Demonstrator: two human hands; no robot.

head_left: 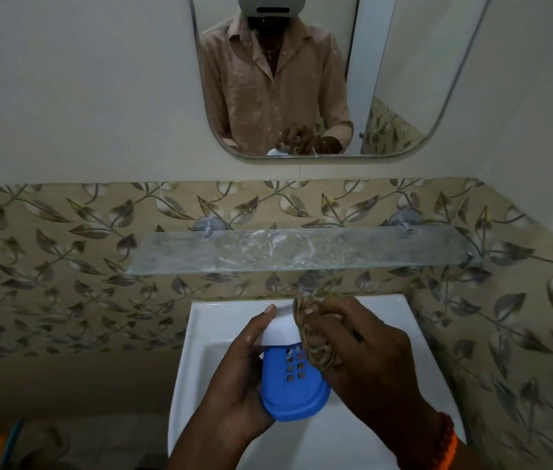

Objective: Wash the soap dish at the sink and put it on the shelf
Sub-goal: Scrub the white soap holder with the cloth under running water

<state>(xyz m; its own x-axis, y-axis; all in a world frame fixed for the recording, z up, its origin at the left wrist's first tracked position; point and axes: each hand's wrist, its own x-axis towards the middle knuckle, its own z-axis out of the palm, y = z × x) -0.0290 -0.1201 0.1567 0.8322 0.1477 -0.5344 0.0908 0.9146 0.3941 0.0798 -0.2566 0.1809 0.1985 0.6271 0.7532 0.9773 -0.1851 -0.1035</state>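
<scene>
Over the white sink (197,337) we go, and the left hand (239,378) has the soap dish (293,385) wrapped up from the left side, fingers curled under and around its edge, thumb stretched up along the white part at the top. That dish is a two-piece affair: a blue slotted tray with a grid of small square holes, tilted so its rounded end points down toward the person, and a white piece (280,329) at the far end. The right hand (366,354) is closed around a tan fibrous scrubber (316,337), fingers bunched tight on it, and the scrubber is pressed against the right side of the dish where blue meets white. An orange beaded bracelet (446,442) sits on the right wrist. Just above the basin, a glass shelf (302,251) runs along the leaf-patterned wall tiles (65,266) on metal brackets (its surface is streaked with whitish marks). Higher still, the mirror (404,79) reflects the person in a beige shirt, both hands together at the dish. The dish is held in the air above the bowl, well below the shelf.
</scene>
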